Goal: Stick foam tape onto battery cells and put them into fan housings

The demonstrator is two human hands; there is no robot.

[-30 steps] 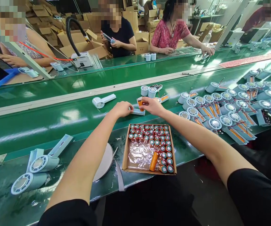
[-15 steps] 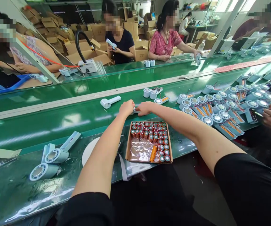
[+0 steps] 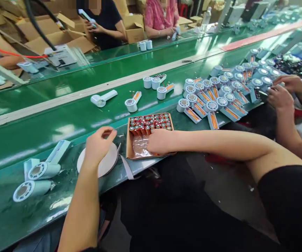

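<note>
My right hand (image 3: 159,140) reaches into a shallow cardboard box (image 3: 129,140) of orange batteries (image 3: 151,123); its fingers curl down among them, and what they hold is hidden. My left hand (image 3: 97,144) hovers over a white tape roll (image 3: 108,164) on the table edge, fingers loosely bent with nothing visible in them. A pale blue fan half with an orange battery in its handle (image 3: 132,102) lies on the green belt (image 3: 61,122) beyond the box.
Two fan shells (image 3: 35,175) lie at the left. Many fan halves with batteries (image 3: 214,94) crowd the belt at right, where another person's hands (image 3: 282,91) work. A white handheld fan (image 3: 102,99) lies further out. Other people sit across the line.
Both hands left the fan half on the belt and pulled back: the right went into the battery box, the left over the tape roll. The view tilted down.
</note>
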